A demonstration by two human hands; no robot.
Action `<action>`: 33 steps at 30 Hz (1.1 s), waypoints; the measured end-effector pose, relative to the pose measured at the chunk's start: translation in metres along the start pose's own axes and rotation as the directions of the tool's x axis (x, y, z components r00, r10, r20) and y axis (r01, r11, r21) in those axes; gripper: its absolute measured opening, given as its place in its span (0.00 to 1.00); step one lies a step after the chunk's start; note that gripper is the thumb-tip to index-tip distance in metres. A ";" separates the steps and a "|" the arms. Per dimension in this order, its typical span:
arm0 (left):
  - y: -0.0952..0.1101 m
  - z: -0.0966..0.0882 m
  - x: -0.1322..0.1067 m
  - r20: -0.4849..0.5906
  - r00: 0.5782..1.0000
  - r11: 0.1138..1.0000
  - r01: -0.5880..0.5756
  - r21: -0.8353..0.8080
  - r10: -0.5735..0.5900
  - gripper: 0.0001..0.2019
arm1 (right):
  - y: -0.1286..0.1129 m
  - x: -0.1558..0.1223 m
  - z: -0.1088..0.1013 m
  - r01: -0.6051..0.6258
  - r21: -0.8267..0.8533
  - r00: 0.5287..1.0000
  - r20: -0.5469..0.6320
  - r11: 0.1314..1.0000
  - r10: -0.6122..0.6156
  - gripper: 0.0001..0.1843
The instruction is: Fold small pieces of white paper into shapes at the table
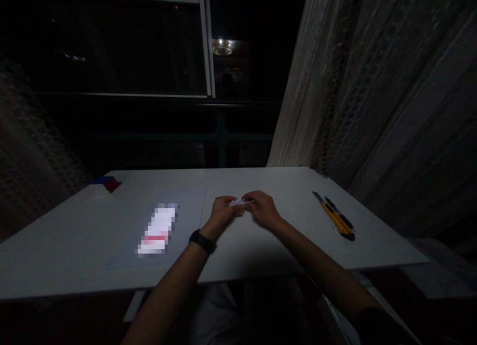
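Both hands meet over the middle of a white table [261,255]. My left hand [222,212], with a dark watch on its wrist, pinches one side of a small white piece of paper [238,202]. My right hand [263,208] pinches the other side of the same paper. The fingers of both hands are curled closed around it, just above the table top. The paper is small and mostly hidden by the fingers.
A yellow utility knife [335,218] and a dark pen [338,212] lie at the right of the table. A blurred white and red card [157,229] lies at the left. A red and blue block [106,183] sits at the far left corner. Curtains hang on the right.
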State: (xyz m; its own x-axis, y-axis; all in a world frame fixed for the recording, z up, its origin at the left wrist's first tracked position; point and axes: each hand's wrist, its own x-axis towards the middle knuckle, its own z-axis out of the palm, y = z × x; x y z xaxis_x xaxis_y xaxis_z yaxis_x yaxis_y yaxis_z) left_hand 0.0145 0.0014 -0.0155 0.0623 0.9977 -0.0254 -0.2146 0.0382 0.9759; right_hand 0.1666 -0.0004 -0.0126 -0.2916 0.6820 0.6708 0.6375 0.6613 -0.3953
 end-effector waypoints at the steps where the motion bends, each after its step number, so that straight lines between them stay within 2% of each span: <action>1: -0.001 0.000 0.001 -0.008 1.000 1.000 -0.014 0.016 0.014 0.14 | 0.000 0.000 0.001 -0.017 -0.010 1.000 -0.001 1.000 0.017 0.09; 6: -0.005 -0.002 0.005 0.003 0.996 0.982 -0.090 0.167 0.091 0.13 | -0.001 -0.001 0.003 -0.047 -0.056 0.999 -0.007 0.997 0.047 0.08; 10: -0.006 -0.003 0.005 0.001 0.992 0.955 -0.125 0.269 0.130 0.12 | 0.000 -0.002 0.003 0.006 -0.126 1.000 0.013 0.992 -0.005 0.06; 12: -0.004 -0.003 0.003 0.014 0.995 0.972 -0.100 0.215 0.099 0.11 | 0.001 -0.002 0.003 0.053 -0.155 0.998 0.021 0.986 -0.051 0.06; 15: 0.000 -0.002 0.000 0.052 0.999 0.999 0.004 0.033 -0.006 0.11 | 0.001 -0.002 0.001 0.134 -0.172 0.991 0.020 0.976 -0.133 0.07; 20: 0.008 -0.004 -0.002 0.099 0.982 0.977 0.171 -0.128 -0.159 0.12 | -0.001 -0.003 -0.003 0.286 -0.261 0.958 0.040 0.922 -0.285 0.08; 24: 0.010 -0.006 -0.002 0.129 0.972 0.956 0.220 -0.194 -0.198 0.11 | 0.000 -0.003 -0.005 0.389 -0.309 0.920 0.077 0.868 -0.385 0.09; 33: 0.009 -0.009 0.001 0.181 0.960 0.934 0.256 -0.249 -0.215 0.08 | -0.004 -0.003 -0.010 0.491 -0.370 0.867 0.118 0.789 -0.484 0.14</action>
State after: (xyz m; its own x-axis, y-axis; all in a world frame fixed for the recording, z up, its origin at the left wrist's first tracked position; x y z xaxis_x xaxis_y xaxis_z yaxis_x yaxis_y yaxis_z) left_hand 0.0036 0.0032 -0.0092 0.2826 0.9392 -0.1947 -0.4274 0.3051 0.8510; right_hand 0.1724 -0.0080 -0.0063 -0.6458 0.3080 0.6986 0.6234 0.7410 0.2496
